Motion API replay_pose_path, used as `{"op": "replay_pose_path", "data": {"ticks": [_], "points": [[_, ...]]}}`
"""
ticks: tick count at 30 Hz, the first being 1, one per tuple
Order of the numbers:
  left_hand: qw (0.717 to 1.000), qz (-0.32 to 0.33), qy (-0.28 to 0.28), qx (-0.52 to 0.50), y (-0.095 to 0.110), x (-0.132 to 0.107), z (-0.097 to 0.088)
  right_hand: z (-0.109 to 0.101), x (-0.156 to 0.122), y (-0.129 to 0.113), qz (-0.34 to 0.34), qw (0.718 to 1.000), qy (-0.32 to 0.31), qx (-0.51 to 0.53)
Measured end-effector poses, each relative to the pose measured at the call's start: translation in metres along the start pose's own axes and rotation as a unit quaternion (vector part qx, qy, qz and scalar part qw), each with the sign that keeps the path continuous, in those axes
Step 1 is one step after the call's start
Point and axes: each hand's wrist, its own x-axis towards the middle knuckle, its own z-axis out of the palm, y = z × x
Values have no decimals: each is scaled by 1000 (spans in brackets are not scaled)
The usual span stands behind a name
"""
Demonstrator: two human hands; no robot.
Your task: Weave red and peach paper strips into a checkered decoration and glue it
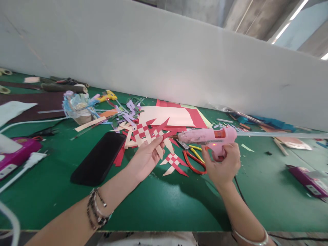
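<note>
My left hand [147, 158] pinches a woven red-and-cream paper fish [156, 133] above the table. In my right hand [225, 167] is a pink glue gun [205, 136], gripped by its handle, a long clear glue stick [276, 135] running out of its back. The gun's nozzle points left and meets or nearly meets a red strip of the held fish; I cannot tell if it touches. Just below lies another woven paper fish [173, 160]. Beside it are red-handled scissors [193, 162], with a yellow-handled tool [196, 150] partly behind them. More woven paper shows behind my left hand.
A black phone [99, 159] lies left of my left hand. Cream and red paper sheets [166, 115] are stacked behind, near purple scraps [130, 109]. A yellow glue gun [107, 96] lies farther back. Purple power strips [20, 153] sit at both sides, with white cables on the left.
</note>
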Motion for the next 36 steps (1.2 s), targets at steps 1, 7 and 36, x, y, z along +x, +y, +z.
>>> {"op": "replay_pose_path", "data": {"ticks": [1,7,36], "points": [[1000,2,0,0,0,0,0,0,0,0,0,1000,5,2],[1000,3,10,-1,1,-2,3,0,2,0,3,1000,16,1],[999,9,30,-18,3,-2,5,-3,1,4,-10,998,25,-57]]}}
